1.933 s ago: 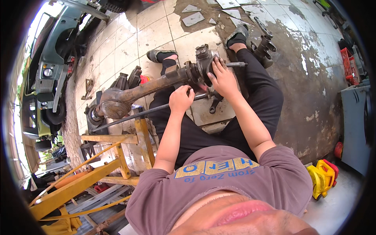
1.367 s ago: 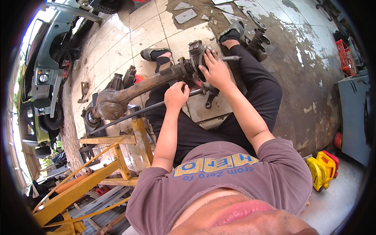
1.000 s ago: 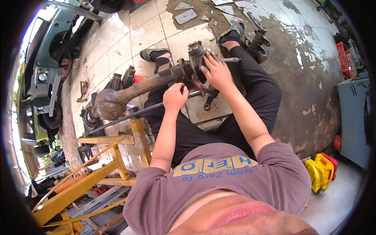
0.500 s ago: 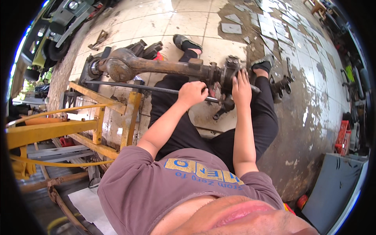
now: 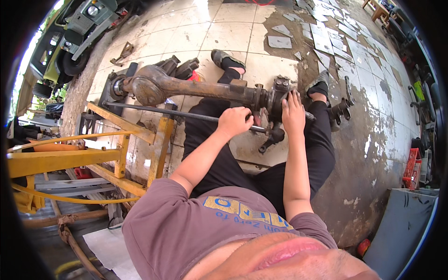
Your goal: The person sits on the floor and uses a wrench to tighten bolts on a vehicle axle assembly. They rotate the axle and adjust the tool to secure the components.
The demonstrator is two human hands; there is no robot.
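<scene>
Rusty brown axle housing (image 5: 196, 88), greasy knuckle end (image 5: 275, 95), w/ thin dark rod (image 5: 177, 113).

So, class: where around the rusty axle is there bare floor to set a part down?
Bare tiles lie beyond the axle, toward the broken tile pieces. Bare worn concrete lies right of the legs. Crowded: the yellow stand on the left, and the hub under both hands.
</scene>
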